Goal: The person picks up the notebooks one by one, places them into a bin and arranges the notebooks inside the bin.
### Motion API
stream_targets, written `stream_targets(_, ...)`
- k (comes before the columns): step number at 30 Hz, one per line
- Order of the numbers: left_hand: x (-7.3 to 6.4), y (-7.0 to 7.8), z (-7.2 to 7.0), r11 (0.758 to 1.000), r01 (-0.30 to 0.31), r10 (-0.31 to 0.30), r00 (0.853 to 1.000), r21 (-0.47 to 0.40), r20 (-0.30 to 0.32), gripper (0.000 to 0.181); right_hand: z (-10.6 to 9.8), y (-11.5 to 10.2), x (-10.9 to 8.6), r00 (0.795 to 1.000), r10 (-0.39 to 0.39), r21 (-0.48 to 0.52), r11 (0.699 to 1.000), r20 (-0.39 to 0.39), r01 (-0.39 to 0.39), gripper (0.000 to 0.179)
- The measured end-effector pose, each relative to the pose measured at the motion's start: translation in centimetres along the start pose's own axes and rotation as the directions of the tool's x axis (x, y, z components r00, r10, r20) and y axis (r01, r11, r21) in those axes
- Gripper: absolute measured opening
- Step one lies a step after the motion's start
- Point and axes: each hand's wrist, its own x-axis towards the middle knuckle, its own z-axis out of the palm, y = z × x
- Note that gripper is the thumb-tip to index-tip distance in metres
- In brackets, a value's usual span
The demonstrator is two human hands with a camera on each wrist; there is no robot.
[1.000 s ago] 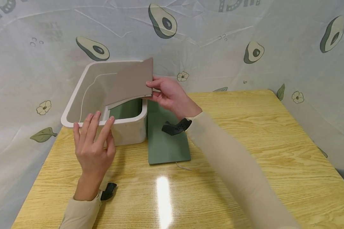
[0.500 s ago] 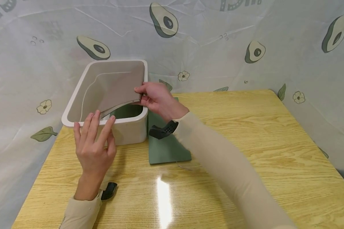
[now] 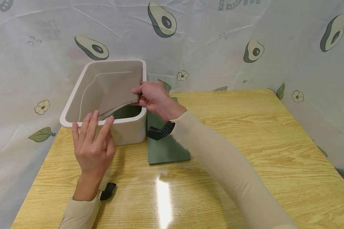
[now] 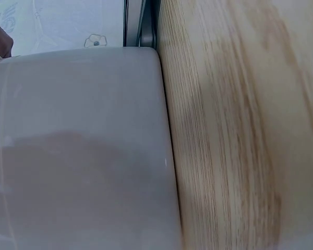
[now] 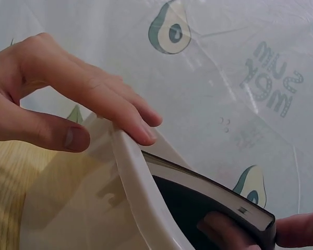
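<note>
A taupe notebook (image 3: 117, 92) slants inside the white plastic bin (image 3: 74, 92), near its right wall. My right hand (image 3: 157, 97) reaches over the right rim and pinches the notebook's near right corner, thumb on top and fingers below. The right wrist view shows the edge of the notebook's pages (image 5: 208, 187) and its dark underside. Beneath it, something dark green (image 3: 127, 111) shows inside the bin. My left hand (image 3: 93, 149) rests its spread, fairly straight fingers on the bin's front rim. In the left wrist view, the bin's smooth outer wall (image 4: 83, 135) fills the left half.
Against the bin's right side, a dark green notebook (image 3: 167, 146) lies flat on the wooden table (image 3: 246, 133), partly under my right wrist. A thin ribbon (image 3: 184, 167) sticks out at its front edge. Behind stands a fabric backdrop (image 3: 206, 57) with avocado prints.
My right hand has moved left and lowered the taupe notebook from above the right rim to inside the bin, slowing in the last half second. The left hand has stayed on the rim.
</note>
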Motion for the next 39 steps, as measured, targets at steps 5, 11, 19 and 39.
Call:
stream_targets(5, 0.0, 0.0, 0.0, 1.000, -0.009, 0.009, 1.000, -0.001, -0.005, 0.033, 0.2, 0.0, -0.1, 0.999, -0.015, -0.033, 0.999, -0.028, 0.014, 0.030)
stream_targets(11, 0.0, -0.1, 0.0, 1.000, -0.013, 0.013, 1.000, 0.001, 0.005, 0.034, 0.2, 0.1, -0.1, 0.999, -0.036, -0.064, 0.997, -0.013, 0.035, 0.046)
stream_targets(19, -0.1, -0.2, 0.0, 1.000, -0.008, 0.008, 1.000, 0.005, 0.023, 0.033, 0.3, 0.3, -0.1, 0.999, -0.044, -0.109, 0.993, -0.005, 0.043, 0.066)
stream_targets(39, -0.1, -0.5, -0.2, 1.000, -0.008, 0.008, 0.999, 0.010, 0.031, 0.035, 1.3, 0.2, -0.5, 0.994, -0.101, -0.308, 0.948, -0.047, 0.082, 0.055)
